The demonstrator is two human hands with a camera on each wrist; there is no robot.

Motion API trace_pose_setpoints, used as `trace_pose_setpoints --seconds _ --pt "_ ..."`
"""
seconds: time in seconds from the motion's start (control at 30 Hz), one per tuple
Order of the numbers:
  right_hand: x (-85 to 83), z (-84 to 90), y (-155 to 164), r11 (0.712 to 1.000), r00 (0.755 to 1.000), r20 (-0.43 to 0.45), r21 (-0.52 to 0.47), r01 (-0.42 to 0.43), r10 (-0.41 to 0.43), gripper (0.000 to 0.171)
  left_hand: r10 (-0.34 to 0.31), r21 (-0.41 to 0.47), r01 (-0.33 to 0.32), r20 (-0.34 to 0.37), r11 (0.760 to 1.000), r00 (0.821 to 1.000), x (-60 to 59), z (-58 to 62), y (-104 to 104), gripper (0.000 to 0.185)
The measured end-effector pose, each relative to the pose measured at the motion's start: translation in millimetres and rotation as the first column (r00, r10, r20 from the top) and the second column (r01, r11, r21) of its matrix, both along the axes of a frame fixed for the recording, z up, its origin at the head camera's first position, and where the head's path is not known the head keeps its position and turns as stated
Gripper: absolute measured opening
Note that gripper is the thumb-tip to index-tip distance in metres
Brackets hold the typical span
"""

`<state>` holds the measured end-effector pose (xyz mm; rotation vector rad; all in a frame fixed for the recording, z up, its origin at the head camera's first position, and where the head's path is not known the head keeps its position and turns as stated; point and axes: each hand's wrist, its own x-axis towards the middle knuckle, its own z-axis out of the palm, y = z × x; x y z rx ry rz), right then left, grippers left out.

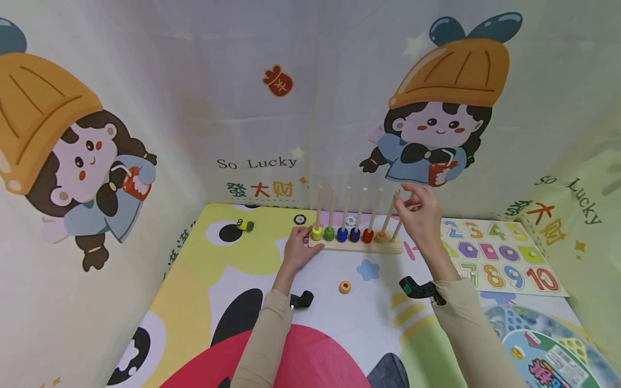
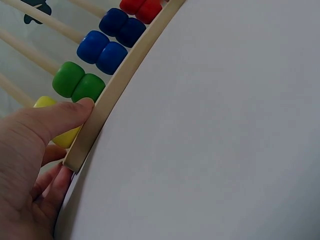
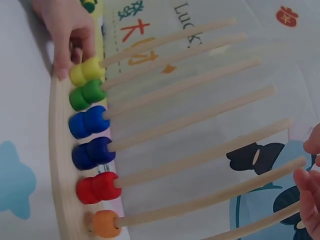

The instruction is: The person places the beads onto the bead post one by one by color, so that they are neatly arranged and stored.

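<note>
A wooden peg stacker (image 1: 356, 245) stands at the back of the table, its upright pegs rising from a long base. Yellow, green, blue, dark blue and red beads sit in pairs on their pegs. A single orange bead (image 3: 106, 223) is low on its peg; the peg at the right end bears none. My left hand (image 1: 297, 249) grips the left end of the base, thumb in front beside the yellow beads (image 2: 65, 137). My right hand (image 1: 421, 213) is at the top of the orange bead's peg, thumb and finger parted around its tip. Another orange bead (image 1: 345, 286) lies in front.
At the right lies a number puzzle board (image 1: 504, 256), with a round colourful package (image 1: 548, 350) nearer me. A small green and yellow toy (image 1: 245, 225) lies at the back left. Printed cloth (image 1: 233, 108) hangs behind the table.
</note>
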<state>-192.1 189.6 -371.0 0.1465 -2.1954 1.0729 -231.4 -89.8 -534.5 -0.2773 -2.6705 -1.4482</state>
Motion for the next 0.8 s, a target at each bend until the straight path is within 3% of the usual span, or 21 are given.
trace_pose_setpoints --seconds 0.3,0.47,0.7,0.8 --pt "20.3 -23.6 4.5 0.999 0.999 -0.021 -0.029 -0.045 0.044 0.026 0.009 -0.017 -0.009 0.012 1.0 1.0 -2.7 -1.9 -0.3 0.067" --pt "30.7 -52.3 2.8 0.99 0.986 0.085 -0.041 -0.137 0.14 0.025 0.021 -0.009 -0.021 0.01 1.0 1.0 -2.7 -0.1 -1.6 0.067" --pt "42.7 -90.6 -5.5 0.946 0.899 0.295 -0.083 -0.313 0.323 0.03 0.013 0.011 -0.013 0.01 1.0 1.0 -1.6 1.0 -0.6 0.067" --pt "47.8 -103.3 -11.5 0.927 0.867 0.331 -0.093 -0.363 0.373 0.034 0.009 0.019 -0.009 0.002 1.0 1.0 -1.0 1.4 1.0 0.066"
